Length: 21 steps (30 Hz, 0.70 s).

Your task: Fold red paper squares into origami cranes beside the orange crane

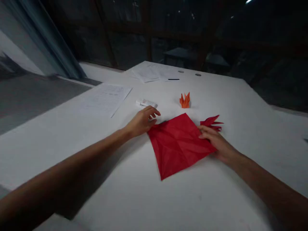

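A square sheet of red paper (180, 146), marked with fold creases, lies slightly raised over the white table. My right hand (214, 139) grips its right corner, thumb on top and the other fingers partly hidden beneath. By the left corner, my left hand (143, 121) has its fingers curved and apart, with nothing seen between them. Just beyond my right hand rests a folded red paper piece (211, 122) with pointed tips. An orange folded paper piece (185, 100) stands upright farther back.
A white tube (146, 103) lies behind my left hand. Printed sheets (104, 98) are on the left, more papers (150, 72) at the far end with a dark pen (173, 79). Two small round items (198, 74) sit near the far edge, before dark windows.
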{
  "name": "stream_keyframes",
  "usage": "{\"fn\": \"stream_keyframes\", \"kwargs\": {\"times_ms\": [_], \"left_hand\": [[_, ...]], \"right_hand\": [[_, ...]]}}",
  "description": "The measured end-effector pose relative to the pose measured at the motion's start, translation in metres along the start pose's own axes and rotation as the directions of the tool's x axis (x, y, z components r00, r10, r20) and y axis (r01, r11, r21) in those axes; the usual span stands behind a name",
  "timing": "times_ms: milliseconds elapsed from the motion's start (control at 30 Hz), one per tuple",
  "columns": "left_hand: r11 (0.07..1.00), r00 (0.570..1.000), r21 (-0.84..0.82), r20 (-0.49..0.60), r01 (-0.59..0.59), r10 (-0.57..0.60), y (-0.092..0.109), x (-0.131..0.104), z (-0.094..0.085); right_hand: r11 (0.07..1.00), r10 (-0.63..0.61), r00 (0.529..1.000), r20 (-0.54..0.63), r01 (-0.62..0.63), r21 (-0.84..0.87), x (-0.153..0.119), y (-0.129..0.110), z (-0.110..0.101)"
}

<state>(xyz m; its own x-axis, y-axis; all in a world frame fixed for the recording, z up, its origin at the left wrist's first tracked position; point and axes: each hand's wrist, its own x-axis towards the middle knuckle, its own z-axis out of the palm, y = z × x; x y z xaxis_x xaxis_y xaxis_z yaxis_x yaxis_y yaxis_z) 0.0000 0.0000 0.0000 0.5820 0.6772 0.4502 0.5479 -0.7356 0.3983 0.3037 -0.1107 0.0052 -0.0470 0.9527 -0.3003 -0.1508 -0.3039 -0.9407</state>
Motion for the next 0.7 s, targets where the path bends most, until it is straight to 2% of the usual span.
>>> {"fn": "stream_keyframes", "kwargs": {"times_ms": [67, 100, 200, 300, 333, 400, 467, 533, 600, 700], "left_hand": [[0.994, 0.994, 0.053, -0.037, -0.099, 0.101, 0.022, -0.002, -0.012], [0.989, 0.990, 0.053, -0.017, -0.138, 0.139, 0.032, -0.003, -0.015], [0.970, 0.954, 0.039, 0.192, -0.240, 0.228, 0.051, -0.007, -0.005], [0.958, 0.885, 0.021, 0.389, -0.285, 0.255, 0.051, -0.011, 0.020], [0.959, 0.866, 0.020, 0.435, -0.281, 0.245, 0.048, -0.012, 0.028], [0.958, 0.842, 0.016, 0.480, -0.287, 0.245, 0.042, -0.012, 0.037], [0.956, 0.825, 0.016, 0.510, -0.293, 0.244, 0.039, -0.012, 0.039], [0.954, 0.810, 0.020, 0.534, -0.299, 0.243, 0.039, -0.011, 0.037], [0.951, 0.799, 0.021, 0.549, -0.307, 0.246, 0.041, -0.011, 0.035], [0.943, 0.780, -0.004, 0.561, -0.333, 0.278, 0.043, -0.010, 0.034]], "right_hand": [[1.000, -0.013, 0.999, -0.030, 0.013, -0.029, -0.003, 0.000, 0.004], [0.998, -0.025, 0.999, -0.040, 0.023, -0.053, -0.003, 0.001, 0.005], [0.985, -0.077, 0.996, -0.054, 0.067, -0.161, -0.002, 0.007, 0.002], [0.919, -0.180, 0.984, -0.005, 0.167, -0.357, 0.003, 0.017, -0.009], [0.864, -0.239, 0.971, 0.015, 0.219, -0.453, 0.004, 0.020, -0.013], [0.670, -0.412, 0.910, 0.041, 0.333, -0.663, 0.005, 0.024, -0.018], [0.418, -0.609, 0.788, 0.089, 0.414, -0.809, 0.004, 0.025, -0.020], [0.217, -0.724, 0.664, 0.188, 0.477, -0.852, 0.000, 0.025, -0.019], [0.090, -0.735, 0.599, 0.317, 0.549, -0.831, -0.004, 0.022, -0.018], [-0.059, -0.632, 0.584, 0.510, 0.620, -0.783, -0.010, 0.018, -0.016]]}}
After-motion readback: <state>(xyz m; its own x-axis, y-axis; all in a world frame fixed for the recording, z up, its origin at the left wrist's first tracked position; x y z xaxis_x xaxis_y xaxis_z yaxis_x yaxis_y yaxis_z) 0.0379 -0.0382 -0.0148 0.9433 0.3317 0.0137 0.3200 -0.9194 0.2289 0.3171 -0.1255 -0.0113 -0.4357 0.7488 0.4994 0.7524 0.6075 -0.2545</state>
